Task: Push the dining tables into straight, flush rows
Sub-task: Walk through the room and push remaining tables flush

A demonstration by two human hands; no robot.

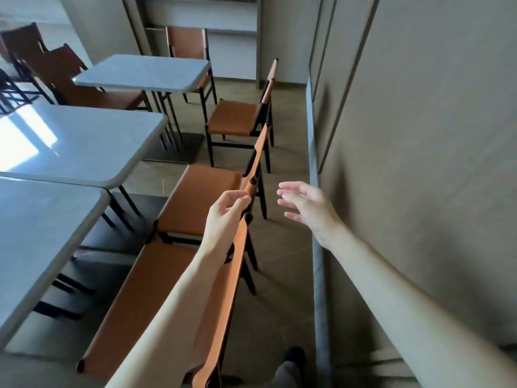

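Observation:
Three grey dining tables stand in a line on the left: the nearest table point(42, 231), the middle table point(84, 141) and the far table point(145, 71). The far one sits apart from the other two, set further right. Orange chairs line their right side. My left hand point(223, 217) grips the top of the backrest of the second chair point(195, 197). My right hand point(307, 208) hovers to the right of that chair, fingers spread, holding nothing.
The nearest chair point(156, 298) lies under my left forearm. A third chair point(237, 119) stands further on. A beige wall point(419, 163) with a grey skirting runs along the right, leaving a narrow aisle. More chairs stand at the far left point(36, 60).

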